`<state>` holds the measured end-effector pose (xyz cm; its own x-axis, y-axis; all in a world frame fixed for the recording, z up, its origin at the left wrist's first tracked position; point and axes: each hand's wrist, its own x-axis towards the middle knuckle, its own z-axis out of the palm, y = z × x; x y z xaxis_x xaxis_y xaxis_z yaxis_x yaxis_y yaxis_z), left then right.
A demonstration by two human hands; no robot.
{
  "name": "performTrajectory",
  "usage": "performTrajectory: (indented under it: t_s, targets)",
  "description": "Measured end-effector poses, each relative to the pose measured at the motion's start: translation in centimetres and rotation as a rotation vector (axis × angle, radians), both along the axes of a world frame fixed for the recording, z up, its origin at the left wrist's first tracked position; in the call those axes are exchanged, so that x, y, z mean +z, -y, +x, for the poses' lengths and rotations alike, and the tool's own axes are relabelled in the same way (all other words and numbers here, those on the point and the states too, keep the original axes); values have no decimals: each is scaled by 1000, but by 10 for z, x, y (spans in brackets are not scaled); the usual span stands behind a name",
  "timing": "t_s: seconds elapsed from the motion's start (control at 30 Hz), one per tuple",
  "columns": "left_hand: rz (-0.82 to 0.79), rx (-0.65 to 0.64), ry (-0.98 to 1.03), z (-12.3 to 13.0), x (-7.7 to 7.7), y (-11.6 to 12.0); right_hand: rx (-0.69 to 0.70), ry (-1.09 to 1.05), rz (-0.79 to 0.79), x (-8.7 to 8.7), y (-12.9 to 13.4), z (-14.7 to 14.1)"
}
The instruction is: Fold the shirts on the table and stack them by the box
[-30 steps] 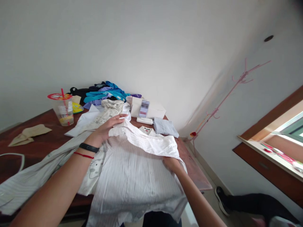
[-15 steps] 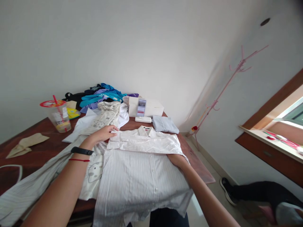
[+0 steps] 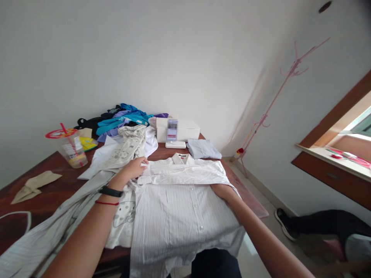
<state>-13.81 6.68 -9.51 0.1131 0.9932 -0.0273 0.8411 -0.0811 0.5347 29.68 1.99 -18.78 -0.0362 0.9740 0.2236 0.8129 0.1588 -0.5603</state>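
Note:
A pale striped button-up shirt lies front up on the table, its collar at the far end and its hem hanging over the near edge. One sleeve runs flat across the chest. My left hand pinches the cuff end of that sleeve at the shirt's left shoulder. On the right side, my right hand reaches beneath the sleeve; its fingers are hidden by the cloth. The shirt's other sleeve seems to stretch out to the left, under my left forearm.
Beside the shirt lies a garment with a cat print. A plastic cup with a straw stands left, before a clothes heap. Behind are a white box and a folded grey garment. A pink coat rack stands right.
Both hands and the shirt sit slightly farther right in view, partly because the camera has shifted. The sleeve still lies across the chest, with my left hand at its cuff.

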Motion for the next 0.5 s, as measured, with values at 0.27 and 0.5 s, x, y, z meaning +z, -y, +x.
performTrajectory:
  t_s: [0.27,0.5]
  targets:
    - [179,42,-318,10,-8,10,52,67,16,4,1,-4]
    - [494,-84,-267,50,6,30,-4,34,43,0,1,-3]
